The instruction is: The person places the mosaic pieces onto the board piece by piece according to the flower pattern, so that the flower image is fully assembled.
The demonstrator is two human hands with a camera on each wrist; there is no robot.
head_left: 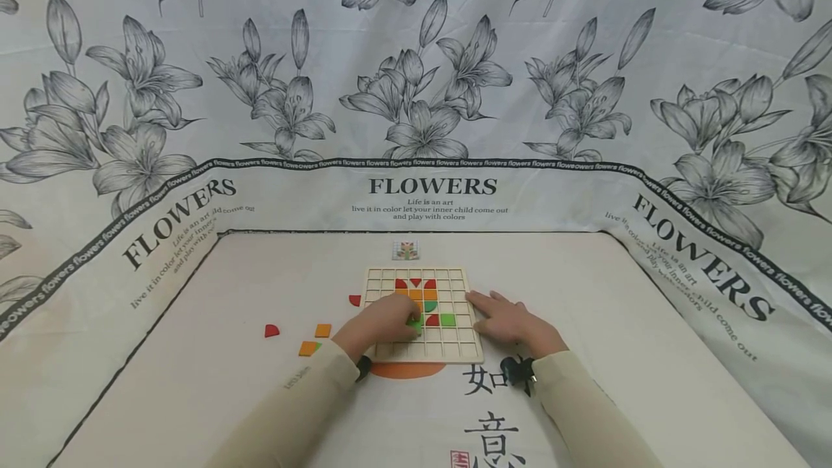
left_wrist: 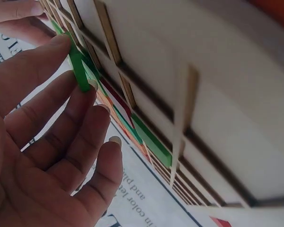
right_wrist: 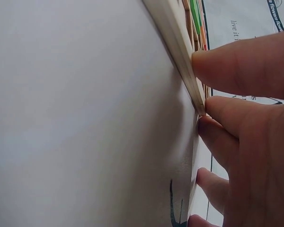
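In the left wrist view my left hand [left_wrist: 52, 127] pinches a thin green tile [left_wrist: 79, 66], seen edge-on, between thumb and forefinger. The head view shows this left hand [head_left: 388, 320] over the middle of a wooden grid board [head_left: 453, 338], covering some of its cells. My right hand [head_left: 510, 321] lies at the board's right side, thumb and fingertips touching the rim [right_wrist: 177, 47]. Red quarter-round pieces [head_left: 430, 284], orange squares [head_left: 430, 295], a teal piece [head_left: 430, 306] and a light green square [head_left: 448, 320] sit in the grid.
A small picture card [head_left: 406, 250] lies behind the board. Left of it are loose pieces: a red one [head_left: 354, 300], another red quarter-round [head_left: 271, 331], an orange square [head_left: 323, 331], and an orange square [head_left: 307, 349] overlapping a green piece [head_left: 318, 346]. Flower-printed cloth [head_left: 422, 92] surrounds the table.
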